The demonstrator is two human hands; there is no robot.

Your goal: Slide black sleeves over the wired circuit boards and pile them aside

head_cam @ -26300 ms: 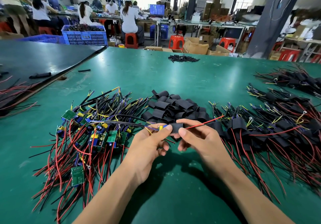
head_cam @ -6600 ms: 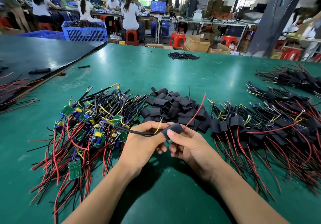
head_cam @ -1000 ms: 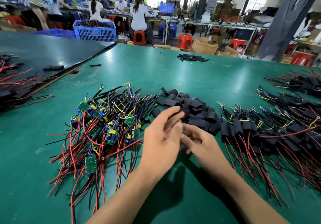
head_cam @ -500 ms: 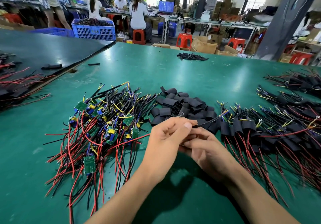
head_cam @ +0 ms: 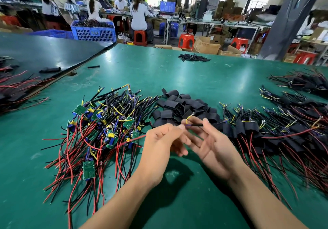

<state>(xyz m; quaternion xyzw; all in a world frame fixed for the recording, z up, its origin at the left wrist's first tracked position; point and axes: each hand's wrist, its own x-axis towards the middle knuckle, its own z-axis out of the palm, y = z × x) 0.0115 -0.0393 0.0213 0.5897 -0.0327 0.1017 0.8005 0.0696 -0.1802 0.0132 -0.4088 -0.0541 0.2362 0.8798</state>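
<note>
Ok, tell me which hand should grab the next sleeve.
Right, most likely. The left hand pinches the wire and should hold on to it. The right hand has straight fingers, barely touching the wire, and their tips lie just before the sleeve pile.

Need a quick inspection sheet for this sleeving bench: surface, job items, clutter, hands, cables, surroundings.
surface: green table, glossy with glare; dark table abuts at left.
job's things: unsleeved boards piled left; loose black sleeves heaped centre; sleeved boards piled right.
clutter: small sleeve heap at far edge; stray sleeve far left.
grippers: left hand pinches a black lead; right hand fingers straight, thumb touching that lead.
cables: red and black wires fan from both board piles toward the near edge; more on the dark table.
surroundings: workers at benches, blue crate, red stools, cardboard boxes.
</note>
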